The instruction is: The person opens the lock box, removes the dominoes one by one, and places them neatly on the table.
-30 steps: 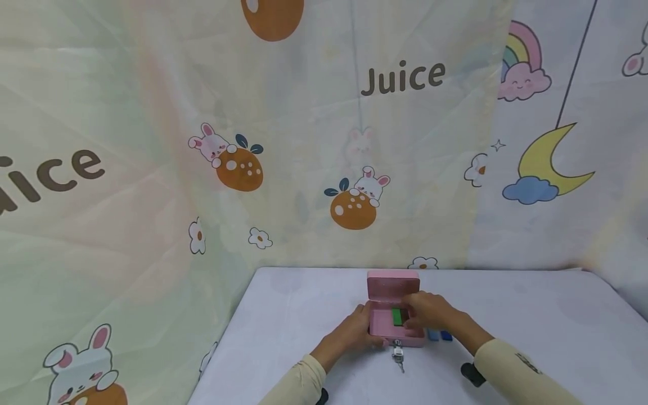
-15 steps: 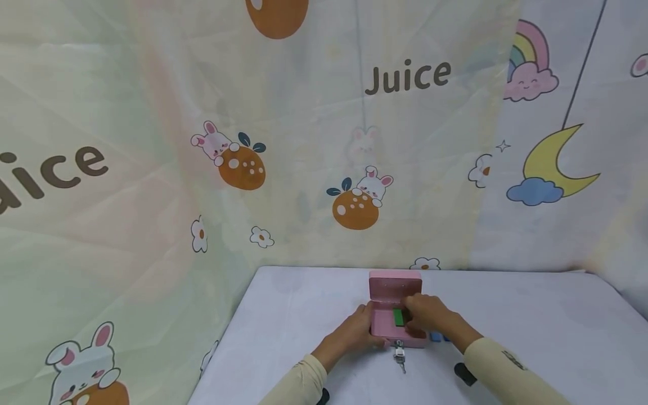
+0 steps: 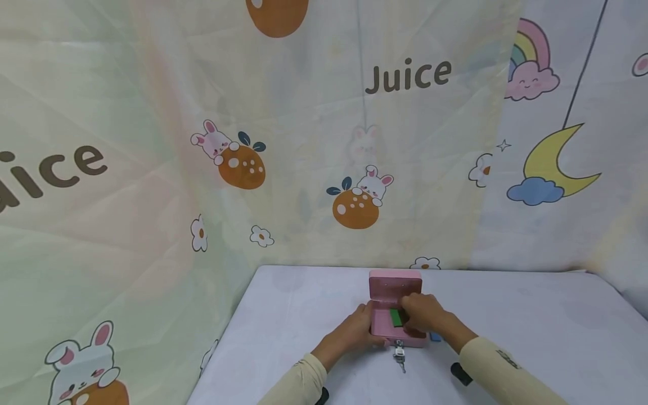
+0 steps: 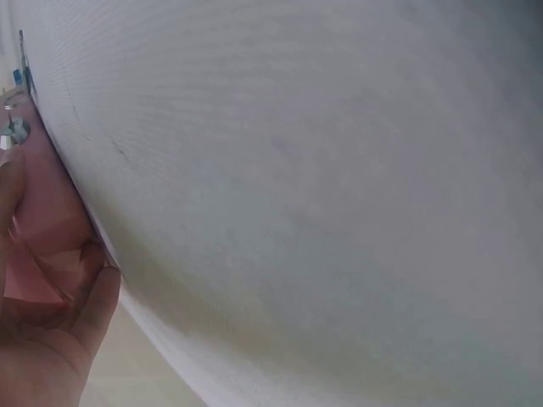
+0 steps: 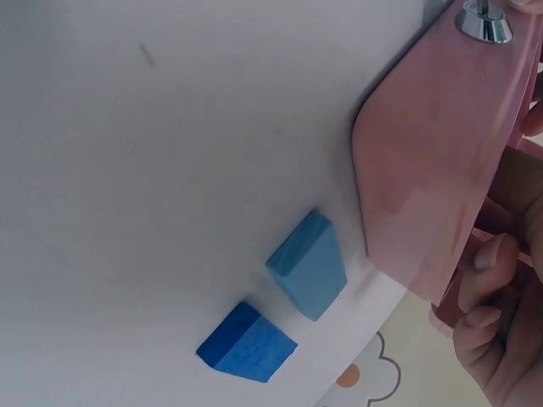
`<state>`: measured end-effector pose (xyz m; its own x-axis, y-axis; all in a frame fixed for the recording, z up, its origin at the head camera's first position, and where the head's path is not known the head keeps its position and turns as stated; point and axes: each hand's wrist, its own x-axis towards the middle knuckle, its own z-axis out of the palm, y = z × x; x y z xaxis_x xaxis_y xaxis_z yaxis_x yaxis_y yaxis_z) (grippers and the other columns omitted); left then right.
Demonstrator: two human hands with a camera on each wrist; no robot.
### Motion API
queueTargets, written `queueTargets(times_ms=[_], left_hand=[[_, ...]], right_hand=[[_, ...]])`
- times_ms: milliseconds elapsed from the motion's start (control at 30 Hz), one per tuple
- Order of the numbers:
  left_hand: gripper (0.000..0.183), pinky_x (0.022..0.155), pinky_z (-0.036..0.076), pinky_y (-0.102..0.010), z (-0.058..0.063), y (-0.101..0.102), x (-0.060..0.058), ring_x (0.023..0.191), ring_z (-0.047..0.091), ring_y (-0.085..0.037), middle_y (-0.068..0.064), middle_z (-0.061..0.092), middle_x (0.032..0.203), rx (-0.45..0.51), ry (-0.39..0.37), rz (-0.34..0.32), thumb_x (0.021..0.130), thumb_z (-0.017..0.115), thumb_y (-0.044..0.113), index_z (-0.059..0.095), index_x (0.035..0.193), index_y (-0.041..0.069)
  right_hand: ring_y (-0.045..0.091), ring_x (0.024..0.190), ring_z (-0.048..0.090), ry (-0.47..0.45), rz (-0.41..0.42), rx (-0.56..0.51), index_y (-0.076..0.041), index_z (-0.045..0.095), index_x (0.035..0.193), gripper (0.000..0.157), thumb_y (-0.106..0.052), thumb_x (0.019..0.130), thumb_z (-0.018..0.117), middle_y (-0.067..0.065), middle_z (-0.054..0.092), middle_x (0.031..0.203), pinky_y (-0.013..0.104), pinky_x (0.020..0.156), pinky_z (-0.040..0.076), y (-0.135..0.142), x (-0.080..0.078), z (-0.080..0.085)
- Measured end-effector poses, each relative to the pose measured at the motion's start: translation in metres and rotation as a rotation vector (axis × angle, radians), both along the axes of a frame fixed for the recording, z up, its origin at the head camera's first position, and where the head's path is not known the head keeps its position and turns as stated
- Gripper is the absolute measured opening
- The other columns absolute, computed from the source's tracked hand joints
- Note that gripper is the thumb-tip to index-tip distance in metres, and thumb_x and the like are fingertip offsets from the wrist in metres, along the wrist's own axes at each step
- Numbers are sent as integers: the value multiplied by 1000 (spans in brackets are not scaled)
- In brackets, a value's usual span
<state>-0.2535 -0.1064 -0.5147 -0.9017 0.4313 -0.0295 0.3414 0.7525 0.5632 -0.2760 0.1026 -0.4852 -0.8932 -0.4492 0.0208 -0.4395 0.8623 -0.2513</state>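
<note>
The pink box with a glossy, metal-looking finish (image 3: 383,324) sits upright on the white-covered table (image 3: 304,309), its hinged pink lid (image 3: 395,287) standing open at the back. The left hand (image 3: 351,331) is clamped on the box's left side, thumb at the front and fingers along the side wall. This hold appears sound; it should bear sideways only, so that the box does not tip or slide.

The right hand (image 3: 425,313) reaches over the right wall into the box. Some of its fingers are curled, but whether they pinch anything cannot be told, as the hand itself hides the contact.

The flat green rectangular block (image 3: 396,318) lies on the box floor, just beside the right fingertips. The step in hand is judged to be arranging pieces inside. Good practice would be to guide each by its edges, square it to the walls and keep the knuckles off the lid.

Outside, on the table by the right wall, lie a light blue block (image 5: 314,267) and a dark blue block (image 5: 246,348). The silver lock with its hanging key (image 3: 399,353) at the front should be kept clear of the left thumb.
</note>
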Motion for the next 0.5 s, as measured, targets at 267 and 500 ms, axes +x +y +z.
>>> queueTargets(times_ms=[267,500], left_hand=[[94,103,50,-32,2,0,1,107,55,-4,2,55,127,-8,-4,5,77,87,37,31,152,29],[94,102,51,-32,3,0,3,108,57,-6,-1,54,129,-20,-6,12,78,86,37,30,153,28]], right_hand=[[14,73,54,-44,31,-27,-7,71,99,33,-8,72,89,-1,67,80,37,74,55,-12,4,6],[12,74,56,-27,76,-54,-7,72,103,37,-10,70,90,0,72,87,37,77,57,-18,4,2]])
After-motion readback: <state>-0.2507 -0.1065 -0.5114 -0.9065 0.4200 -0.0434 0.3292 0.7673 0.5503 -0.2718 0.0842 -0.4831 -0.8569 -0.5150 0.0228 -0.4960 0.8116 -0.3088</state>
